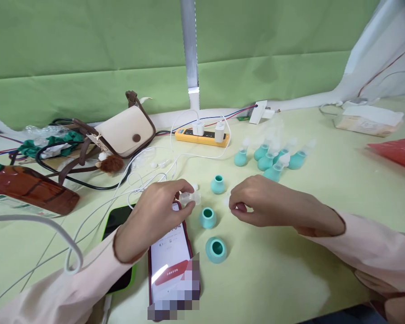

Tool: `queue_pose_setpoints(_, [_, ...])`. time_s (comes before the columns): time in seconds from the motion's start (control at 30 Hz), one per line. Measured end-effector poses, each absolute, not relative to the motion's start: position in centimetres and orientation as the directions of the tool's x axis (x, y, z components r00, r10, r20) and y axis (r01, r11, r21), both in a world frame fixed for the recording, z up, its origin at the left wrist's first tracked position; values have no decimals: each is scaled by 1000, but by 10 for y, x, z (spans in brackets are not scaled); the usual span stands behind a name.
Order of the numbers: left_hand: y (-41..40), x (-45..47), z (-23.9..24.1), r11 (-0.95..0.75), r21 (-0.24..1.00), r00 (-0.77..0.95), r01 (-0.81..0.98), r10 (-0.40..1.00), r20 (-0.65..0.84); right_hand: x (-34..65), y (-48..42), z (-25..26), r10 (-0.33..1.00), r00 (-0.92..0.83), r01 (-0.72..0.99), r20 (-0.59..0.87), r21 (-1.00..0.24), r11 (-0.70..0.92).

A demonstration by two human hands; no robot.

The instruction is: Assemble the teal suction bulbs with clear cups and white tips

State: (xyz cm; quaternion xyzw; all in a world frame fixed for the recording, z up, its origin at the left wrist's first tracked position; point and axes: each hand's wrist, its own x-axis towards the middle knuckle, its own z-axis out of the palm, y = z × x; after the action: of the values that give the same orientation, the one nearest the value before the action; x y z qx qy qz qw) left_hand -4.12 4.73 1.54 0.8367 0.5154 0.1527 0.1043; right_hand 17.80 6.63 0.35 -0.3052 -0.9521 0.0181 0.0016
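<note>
Between thumb and fingers, my left hand [160, 202] pinches a clear plastic nozzle piece [191, 197] above the top of a lit phone [172, 256]. My right hand [259, 200] is closed over the table; a small whitish piece [227, 200] shows at its fingertips, too faint to name. In the gap between my hands stand a teal rubber bulb [218, 184], a second teal bulb [208, 218] and a third teal bulb [216, 249], their round openings uncovered. Beyond my right hand are several teal bulbs with clear tops [273, 171], partly hidden by it.
A yellow power strip [202, 137] with white chargers lies at the back. On the left are a cream handbag [123, 132], a reddish-brown bottle [30, 191], tangled white cables [83, 220] and a green-edged phone [118, 220]. A tissue pack [367, 120] and red bag [398, 150] lie right.
</note>
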Motion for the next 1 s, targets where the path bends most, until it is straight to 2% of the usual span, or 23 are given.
queue_pose_setpoints(0.13, [60, -42, 4, -452, 255, 451, 855, 890, 66, 178, 69, -12, 549, -831, 547, -86, 50, 836])
queue_pose_setpoints(0.43, [62, -47, -7, -506, 146, 517, 850, 855, -40, 182, 75, -20, 573, -811, 568, -118, 77, 820])
queue_pose_setpoints(0.63, [67, -49, -10, -492, 63, 495, 868, 867, -48, 190, 78, 3, 624, -772, 623, -121, 50, 781])
queue_pose_setpoints(0.73, [77, -51, -19, -480, 46, 481, 876, 875, -46, 205, 88, 25, 746, -661, 748, -77, 0, 663])
queue_pose_setpoints(0.83, [88, -54, -28, -503, 76, 507, 861, 860, -59, 228, 102, 43, 883, -442, 896, 157, 35, 442])
queue_pose_setpoints(0.9, [93, -55, -33, -522, 106, 530, 846, 846, -66, 245, 114, 49, 911, -299, 953, 285, 42, 300])
queue_pose_setpoints(0.93, [94, -56, -35, -528, 120, 537, 841, 841, -64, 253, 119, 50, 919, -256, 966, 300, 54, 251])
queue_pose_setpoints(1.0, [96, -57, -38, -534, 142, 545, 833, 837, -51, 267, 129, 49, 957, -219, 976, 189, 56, 212])
